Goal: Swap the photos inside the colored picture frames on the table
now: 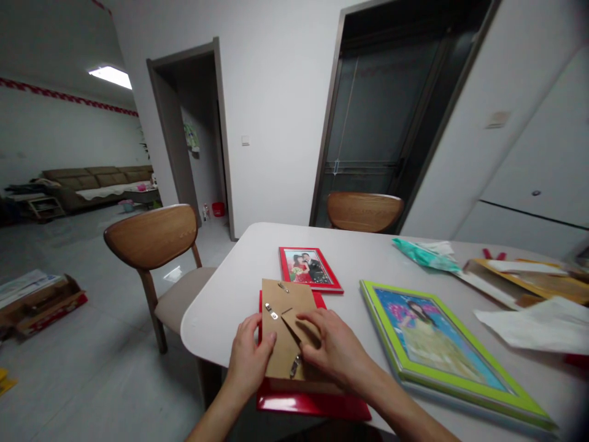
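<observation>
A brown picture-frame backing board (280,353) lies over a red picture frame (313,402) at the table's near edge. Small metal clips and hangers sit on the board, and a cut flap, its stand leg (297,323), is lifted a little, leaving a dark gap. My left hand (248,359) grips the board's left edge with the thumb on top. With fingers bent, my right hand (334,347) holds the flap from the right; its fingertips partly cover it. Just beyond is a red-framed photo of two people (304,270). To the right lies a larger green-framed photo (437,341).
On the white table's (354,255) right side lie a green plastic wrapper (426,255), an opened cardboard package (510,279) and white wrapping (538,325). Wooden chairs stand at the left (154,239) and far side (365,210). A cardboard box (43,304) is on the floor.
</observation>
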